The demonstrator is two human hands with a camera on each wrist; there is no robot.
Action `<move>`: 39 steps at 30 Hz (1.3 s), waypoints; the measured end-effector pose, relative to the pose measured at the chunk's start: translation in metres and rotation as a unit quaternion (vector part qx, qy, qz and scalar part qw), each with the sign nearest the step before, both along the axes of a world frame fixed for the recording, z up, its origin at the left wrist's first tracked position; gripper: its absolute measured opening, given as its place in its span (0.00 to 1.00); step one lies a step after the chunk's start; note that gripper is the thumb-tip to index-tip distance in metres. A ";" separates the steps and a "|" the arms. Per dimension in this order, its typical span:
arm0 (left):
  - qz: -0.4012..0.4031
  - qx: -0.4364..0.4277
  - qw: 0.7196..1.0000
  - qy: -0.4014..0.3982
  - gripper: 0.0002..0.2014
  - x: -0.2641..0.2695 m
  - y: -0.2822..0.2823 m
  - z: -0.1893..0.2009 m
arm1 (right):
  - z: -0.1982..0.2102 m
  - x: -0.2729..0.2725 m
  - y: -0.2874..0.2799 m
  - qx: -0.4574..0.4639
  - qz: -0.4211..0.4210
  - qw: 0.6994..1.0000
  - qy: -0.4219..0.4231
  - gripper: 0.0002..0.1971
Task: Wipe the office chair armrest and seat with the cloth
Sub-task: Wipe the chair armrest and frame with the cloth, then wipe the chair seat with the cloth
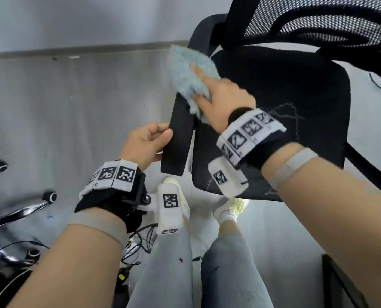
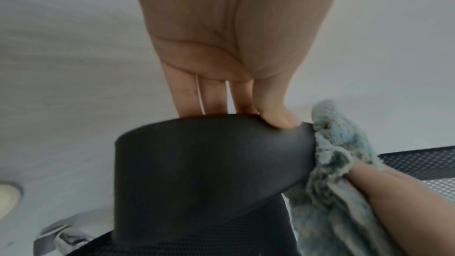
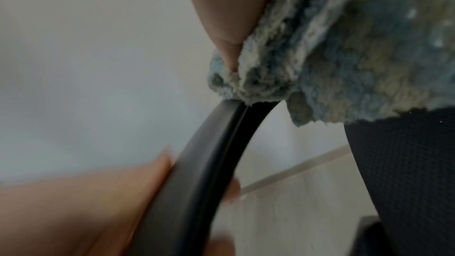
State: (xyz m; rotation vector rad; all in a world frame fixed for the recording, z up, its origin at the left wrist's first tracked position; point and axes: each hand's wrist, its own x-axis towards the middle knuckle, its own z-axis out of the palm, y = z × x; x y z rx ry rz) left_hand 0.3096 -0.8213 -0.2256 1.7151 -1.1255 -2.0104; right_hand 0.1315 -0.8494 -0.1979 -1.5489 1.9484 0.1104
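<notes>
A black office chair with a mesh seat [image 1: 280, 103] stands at the right of the head view. Its black left armrest [image 1: 180, 134] runs toward me. My left hand [image 1: 150, 141] grips the armrest's near part, thumb on top and fingers underneath. The left wrist view shows the armrest [image 2: 209, 163] with the thumb [image 2: 278, 112] pressing its edge. My right hand [image 1: 216, 96] holds a fluffy light-blue cloth [image 1: 189, 72] bunched against the far part of the armrest. In the right wrist view the cloth [image 3: 344, 55] sits on the curved armrest [image 3: 197, 172].
The chair's mesh backrest [image 1: 318, 21] rises at the top right. Chrome legs with castors of another chair [image 1: 22, 207] lie on the grey floor at the left. Cables [image 1: 138, 243] trail by my legs. A grey wall and skirting run behind.
</notes>
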 end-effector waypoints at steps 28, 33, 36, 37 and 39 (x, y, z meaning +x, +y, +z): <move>-0.140 -0.158 0.970 -0.121 0.26 -0.144 0.050 -0.054 | -0.134 -0.168 0.143 -0.078 -0.400 0.913 -0.001 0.21; -0.255 -0.127 0.910 -0.300 0.42 -0.152 0.045 -0.103 | -0.140 -0.150 0.154 -0.079 -0.121 0.988 0.046 0.29; -0.301 -0.114 0.880 -0.350 0.48 -0.149 0.041 -0.122 | -0.163 -0.148 0.141 -0.017 -0.061 0.994 0.086 0.32; -0.302 -0.112 0.880 -0.348 0.48 -0.148 0.040 -0.126 | -0.170 -0.151 0.132 -0.020 -0.069 0.993 0.094 0.32; -0.287 -0.113 0.889 -0.338 0.48 -0.147 0.042 -0.131 | -0.177 -0.157 0.115 -0.044 -0.086 0.990 0.106 0.31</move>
